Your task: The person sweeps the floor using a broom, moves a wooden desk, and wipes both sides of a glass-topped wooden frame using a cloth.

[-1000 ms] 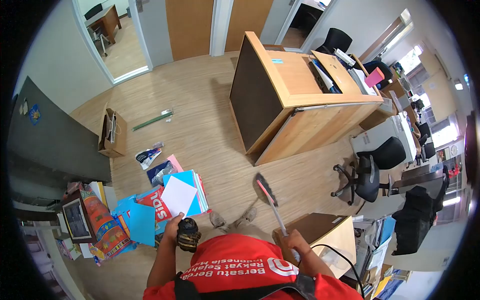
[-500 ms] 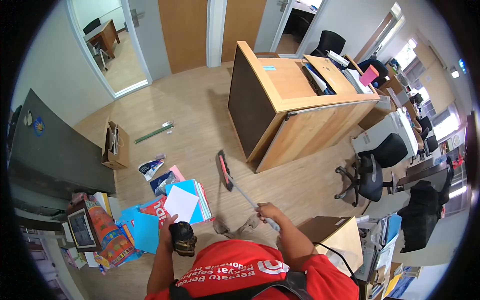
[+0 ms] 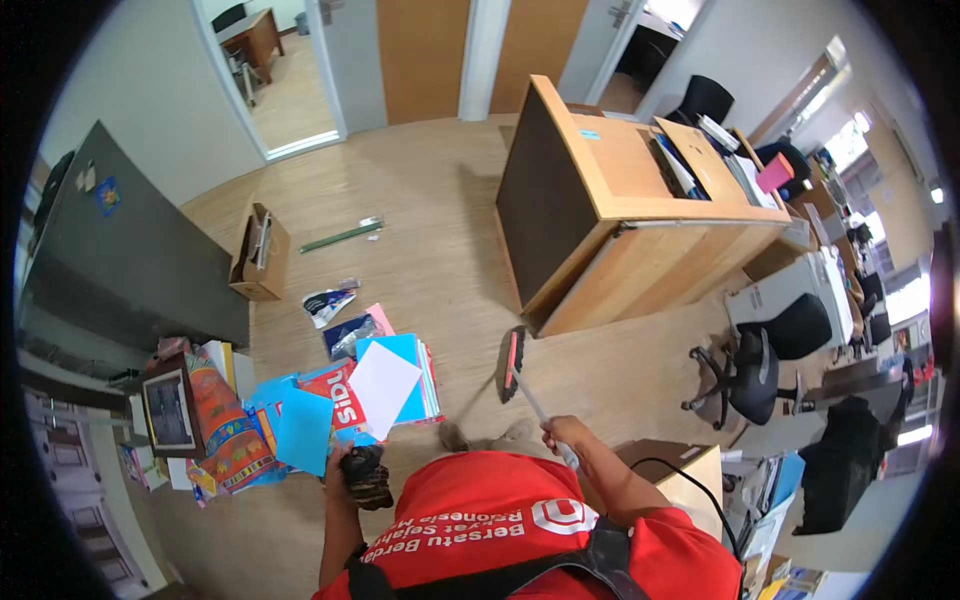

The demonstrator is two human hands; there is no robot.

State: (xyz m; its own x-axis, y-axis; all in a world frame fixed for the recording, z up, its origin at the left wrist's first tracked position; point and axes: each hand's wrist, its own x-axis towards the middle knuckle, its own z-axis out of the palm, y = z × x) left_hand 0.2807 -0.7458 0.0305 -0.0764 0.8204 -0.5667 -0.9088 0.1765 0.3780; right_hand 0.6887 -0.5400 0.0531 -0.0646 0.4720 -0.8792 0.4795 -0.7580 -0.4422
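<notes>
My right hand (image 3: 568, 433) is closed around the grey handle (image 3: 532, 396) of a floor broom. Its pink-and-black broom head (image 3: 512, 364) rests on the floor near the wooden counter's base. At the lower left, my left hand (image 3: 338, 468) is partly hidden; it seems closed on a lumpy black-and-brown object (image 3: 367, 478) whose kind I cannot make out. Beyond this hand lie a blue sheet (image 3: 304, 430), a white sheet (image 3: 384, 388) and blue folders (image 3: 412, 404) on a floor pile.
A wooden counter (image 3: 560, 240) stands ahead. To the left are a brown paper bag (image 3: 262, 262), a green strip (image 3: 340, 238), a plastic packet (image 3: 325, 306), a framed picture (image 3: 170, 410) and a dark cabinet (image 3: 130, 260). An office chair (image 3: 755, 370) and cardboard box (image 3: 690, 470) are right.
The broom head has moved right across the floor, closer to the counter, with my right hand still on the handle. The view has shifted; the left hand is lower beside the papers.
</notes>
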